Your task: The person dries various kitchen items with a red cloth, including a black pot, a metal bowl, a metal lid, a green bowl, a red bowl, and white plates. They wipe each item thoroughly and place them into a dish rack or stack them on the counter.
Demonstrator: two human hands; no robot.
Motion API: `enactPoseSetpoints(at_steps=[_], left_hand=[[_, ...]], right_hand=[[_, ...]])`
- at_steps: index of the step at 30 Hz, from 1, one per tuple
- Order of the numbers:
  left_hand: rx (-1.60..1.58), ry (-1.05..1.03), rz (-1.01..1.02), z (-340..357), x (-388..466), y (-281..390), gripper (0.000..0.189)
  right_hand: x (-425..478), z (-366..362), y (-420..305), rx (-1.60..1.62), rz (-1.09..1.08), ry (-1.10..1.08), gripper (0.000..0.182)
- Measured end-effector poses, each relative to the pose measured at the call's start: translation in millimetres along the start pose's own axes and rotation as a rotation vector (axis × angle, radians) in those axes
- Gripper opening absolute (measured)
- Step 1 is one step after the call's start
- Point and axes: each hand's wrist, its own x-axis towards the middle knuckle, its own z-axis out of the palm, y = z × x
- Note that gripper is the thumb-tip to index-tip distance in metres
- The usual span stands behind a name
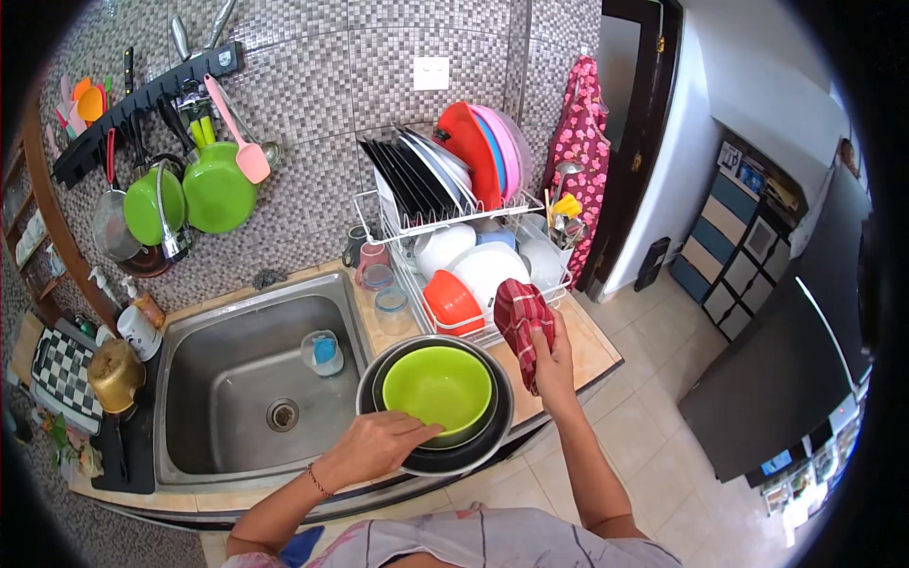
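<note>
A lime green bowl [437,389] sits inside two darker, larger bowls, the outer one a wide dark bowl with a pale rim [454,460]. The stack stands at the counter's front, by the sink's right edge. My left hand [380,444] pinches the green bowl's near rim, thumb and fingers on the edge. In my right hand [556,366] is a bunched red checked cloth [524,323], held up to the right of the stack, before the dish rack [490,339]. The green bowl looks empty inside.
Plates and bowls fill the two-tier rack. Left of the stack is a steel sink [241,355] holding a clear cup [323,353] with something blue inside. Glass jars [393,311] and a pink mug [371,259] stand between sink and rack. Green pans [220,188] hang on the wall.
</note>
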Motion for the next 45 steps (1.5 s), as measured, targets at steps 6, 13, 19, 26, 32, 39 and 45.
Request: enactPoseSetpoints(at_steps=[6,13,19,26,32,39,45], left_hand=[[0.093,-0.086,-0.084,14,-3,7,0.045],[0.178,-0.155,-0.142,13,-2,15,0.056],[-0.15,-0.029,-0.267,-16,24,23,0.033],[0.065,0.307,-0.327,-16,113,-80,0.033],[0.156,0.122,-0.059,44,166,-165,0.037],[-0.071,-0.326,-0.128,29,190,-190,0.03],[0.022,-0.425,0.109,26,211,-207,0.026]], right_hand=[[46,11,32,-0.125,-0.11,-0.042,0.035],[92,40,57,-0.357,-0.276,-0.134,0.035],[82,57,69,-0.645,-0.425,-0.214,0.05],[70,41,77,-0.765,-0.562,-0.273,0.062],[58,23,63,-0.868,-0.606,-0.239,0.059],[52,3,63,-0.901,-0.574,-0.214,0.058],[55,-4,63,-0.946,-0.572,-0.207,0.057]])
